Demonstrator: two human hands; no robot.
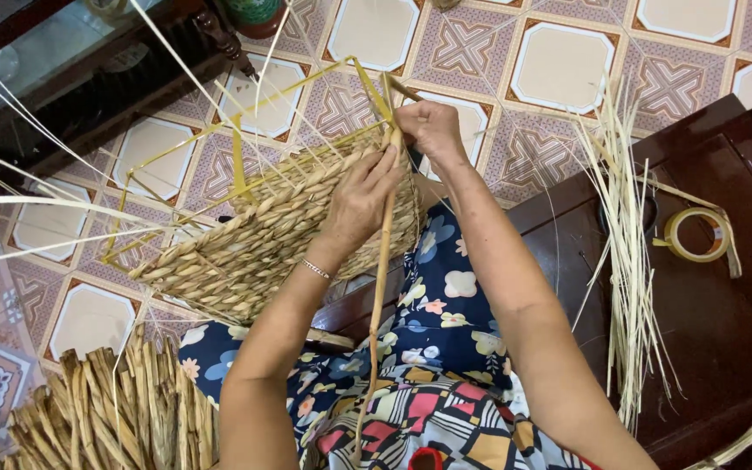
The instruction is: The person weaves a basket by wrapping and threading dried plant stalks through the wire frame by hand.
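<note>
Head view: the half-woven basket (pixel 271 231), braided tan fibre on a yellow wire frame (pixel 219 130), rests tilted on the person's lap above the tiled floor (pixel 559 61); the left hand (pixel 360 198) lies flat against its woven wall, grip closed lightly on the long pale strand (pixel 379 296), while the right hand (pixel 428 126) pinches that strand at the frame's top corner. For a tight wrap, hold the strand taut and pressed against the wire. Dry flat reeds (pixel 628 252) and a tape roll (pixel 696 235) lie on the dark wooden surface (pixel 724 331); thicker dried stalks (pixel 115 409) are bundled at lower left.
</note>
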